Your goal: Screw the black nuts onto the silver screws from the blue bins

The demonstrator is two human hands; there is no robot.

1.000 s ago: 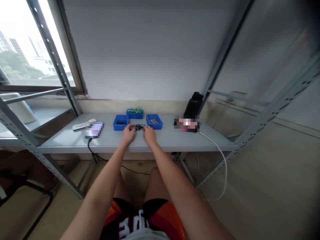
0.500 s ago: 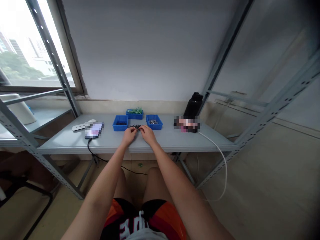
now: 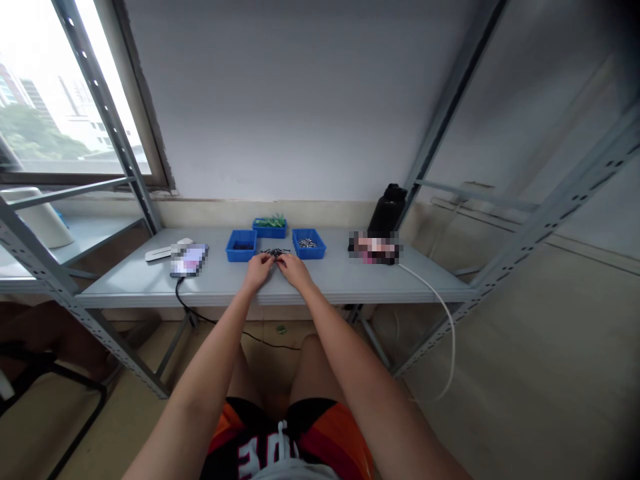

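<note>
My left hand (image 3: 259, 269) and my right hand (image 3: 294, 270) meet at the middle of the table, fingertips bent together in a pinch. Whatever sits between the fingers is too small to make out. Just beyond the fingertips lies a small pile of thin dark pieces (image 3: 275, 253). A blue bin (image 3: 242, 256) with dark small parts stands behind my left hand. Behind my right hand, another blue bin (image 3: 311, 253) holds shiny metallic pieces. Farther back, a third blue bin (image 3: 270, 233) contains green strips (image 3: 273, 221).
On the left of the table (image 3: 340, 283) lie a phone (image 3: 189, 261) with a black cable and a white flat object (image 3: 160, 254). A black bottle (image 3: 387, 212) and a blurred item (image 3: 374, 249) with a white cable stand at right. Metal shelf posts flank both sides.
My right hand has shifted very slightly left and down, closer to the left hand, so more of the dark pile shows. The bins stay in place.
</note>
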